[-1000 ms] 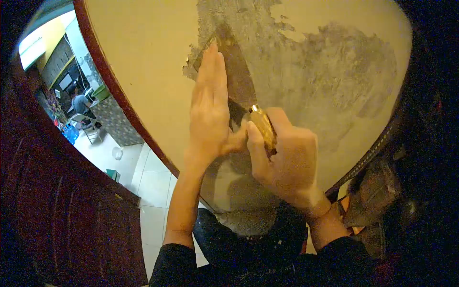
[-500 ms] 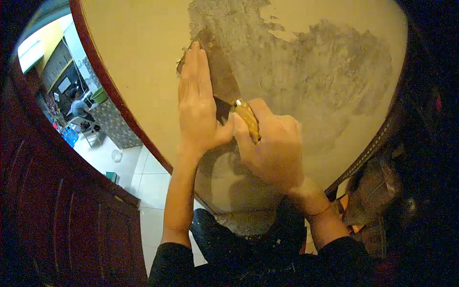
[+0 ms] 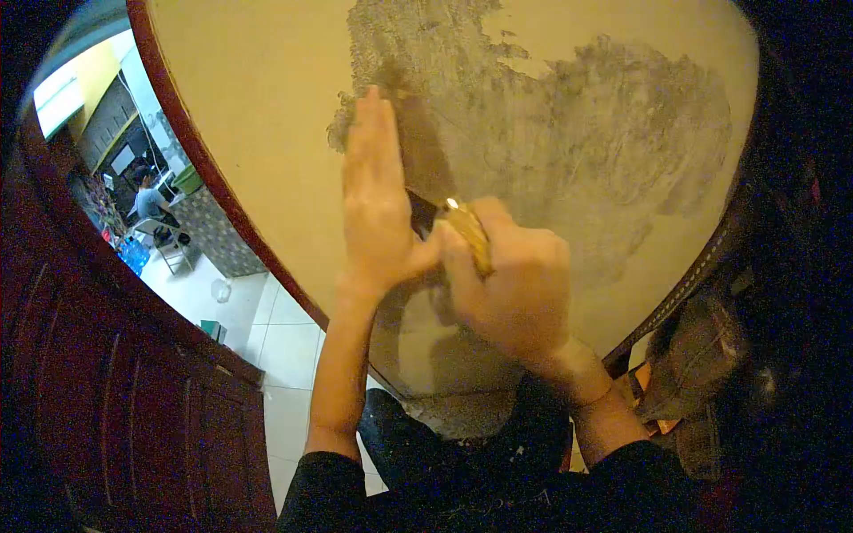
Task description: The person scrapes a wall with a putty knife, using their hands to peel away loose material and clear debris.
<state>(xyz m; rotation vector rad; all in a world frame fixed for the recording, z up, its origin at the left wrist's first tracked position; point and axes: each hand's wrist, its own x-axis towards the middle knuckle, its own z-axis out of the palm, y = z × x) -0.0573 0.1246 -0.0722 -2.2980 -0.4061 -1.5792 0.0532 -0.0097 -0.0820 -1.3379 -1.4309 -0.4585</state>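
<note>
A pale yellow wall (image 3: 258, 107) carries a rough grey patch (image 3: 569, 133) of spread material. My right hand (image 3: 515, 275) is wrapped round a yellow-brown handle (image 3: 471, 235) of a tool with a dark flat blade (image 3: 421, 211). Most of the blade is hidden behind my left hand. Fingers extended and side by side, my left hand (image 3: 378, 195) lies flat along the blade at the patch's left edge, its thumb reaching toward the handle. Both hands look slightly blurred.
Dark red trim (image 3: 178, 107) borders the wall on the left. A dark red panelled door (image 3: 142, 400) fills the lower left. Through the opening, a person (image 3: 151, 200) sits on a chair beyond white floor tiles (image 3: 289, 342). Brown bags or clothing (image 3: 693, 355) hang at the right.
Both hands and the tool have moved a little downward and to the right across the wall. My grip on the handle looks the same.
</note>
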